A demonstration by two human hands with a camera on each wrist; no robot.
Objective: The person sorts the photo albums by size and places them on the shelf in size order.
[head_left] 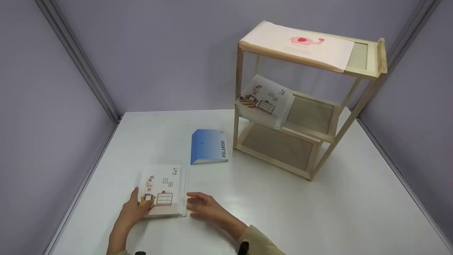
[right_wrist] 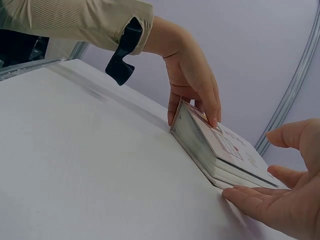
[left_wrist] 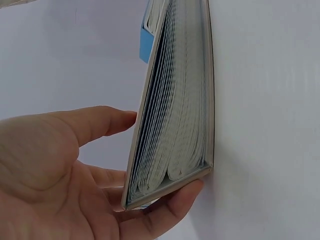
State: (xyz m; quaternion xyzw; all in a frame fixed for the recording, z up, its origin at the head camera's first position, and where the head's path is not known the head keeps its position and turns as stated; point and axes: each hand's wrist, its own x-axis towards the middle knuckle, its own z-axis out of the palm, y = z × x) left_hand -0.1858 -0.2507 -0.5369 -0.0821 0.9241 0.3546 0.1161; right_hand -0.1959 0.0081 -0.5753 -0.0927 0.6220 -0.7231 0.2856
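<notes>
A thick white photo album (head_left: 164,191) with a drawn room on its cover lies on the white table. My left hand (head_left: 136,209) grips its left side, thumb on the cover and fingers round the spine edge. In the left wrist view, the fingers of that hand (left_wrist: 100,170) lie along the spine, and the album's stacked pages face the camera. By the album's right edge is my right hand (head_left: 208,210), fingers spread and loosely bent. In the right wrist view, the fingertips of this hand (right_wrist: 295,195) are at the album's lower edge; firm contact is unclear.
A blue album marked POLAROID (head_left: 208,146) lies behind the white one. At the right stands a wooden three-tier shelf (head_left: 272,159). Its middle tier holds a similar white album (head_left: 265,101), tilted, and a sheet with a pink elephant (head_left: 300,46) covers its top.
</notes>
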